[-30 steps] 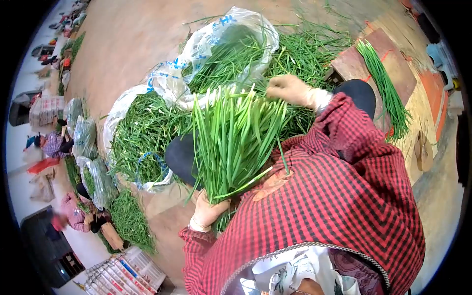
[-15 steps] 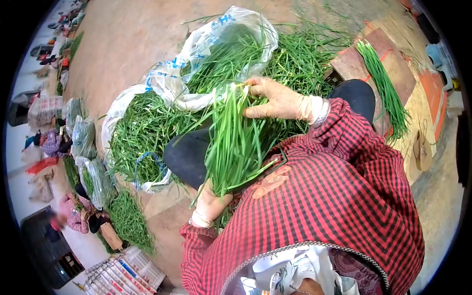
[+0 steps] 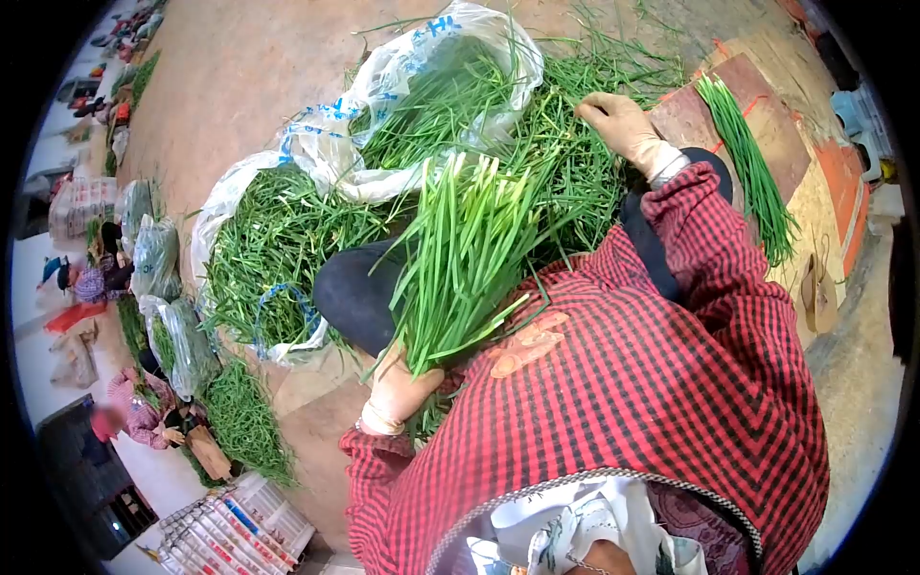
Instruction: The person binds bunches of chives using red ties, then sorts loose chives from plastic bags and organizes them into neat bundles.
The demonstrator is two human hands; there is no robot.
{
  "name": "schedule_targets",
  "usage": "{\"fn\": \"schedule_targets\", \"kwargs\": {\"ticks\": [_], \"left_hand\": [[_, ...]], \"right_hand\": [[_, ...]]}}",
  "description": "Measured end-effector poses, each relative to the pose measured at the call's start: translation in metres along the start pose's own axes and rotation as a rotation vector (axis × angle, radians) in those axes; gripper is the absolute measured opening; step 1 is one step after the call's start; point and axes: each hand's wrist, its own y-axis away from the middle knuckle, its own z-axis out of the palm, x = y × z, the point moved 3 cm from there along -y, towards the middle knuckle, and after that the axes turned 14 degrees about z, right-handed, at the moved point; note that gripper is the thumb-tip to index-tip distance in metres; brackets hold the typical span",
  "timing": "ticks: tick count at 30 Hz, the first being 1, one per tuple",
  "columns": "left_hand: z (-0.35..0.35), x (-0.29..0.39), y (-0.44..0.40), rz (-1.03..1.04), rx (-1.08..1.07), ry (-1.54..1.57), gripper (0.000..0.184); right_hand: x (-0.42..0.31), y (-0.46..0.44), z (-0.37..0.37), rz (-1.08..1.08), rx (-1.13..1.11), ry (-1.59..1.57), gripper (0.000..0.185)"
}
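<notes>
My left hand [image 3: 401,388], in a pale glove, is closed around the leafy lower end of a bunch of garlic chives [image 3: 470,259]. The bunch fans out over my lap with its pale cut ends pointing away from me. My right hand [image 3: 621,126], also gloved, is apart from the bunch, over the loose chives [image 3: 575,144] beyond my knee. Its thumb and fingers are bent together in a pinch; whether something small is between them cannot be seen. White plastic bags [image 3: 331,158] with blue print, full of chives, lie open before me.
A tied chive bundle [image 3: 747,168] lies on a brown board [image 3: 704,120] at right, with a hanging tag or scissors-like object [image 3: 819,297] near it. At left are other people [image 3: 139,407], filled bags [image 3: 177,345], a chive heap [image 3: 244,417] and stacked crates [image 3: 235,527].
My right hand has let go of the bunch's pale ends and moved away to the right. My left hand still holds the bunch, which now spreads wider.
</notes>
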Motion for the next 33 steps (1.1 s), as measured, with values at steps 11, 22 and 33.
{"fn": "schedule_targets", "kwargs": {"ticks": [11,22,33], "left_hand": [[-0.011,0.030,-0.018,0.257,-0.031,-0.407,0.063],[-0.033,0.063,-0.023,0.241,-0.028,-1.015,0.078],[-0.025,0.069,-0.032,0.266,-0.057,-1.126,0.088]], "right_hand": [[-0.091,0.091,0.061,-0.687,-0.130,-0.244,0.034],[-0.004,0.011,-0.007,0.017,0.095,-0.078,0.037],[-0.093,0.089,0.078,-0.381,-0.306,-0.172,0.044]]}}
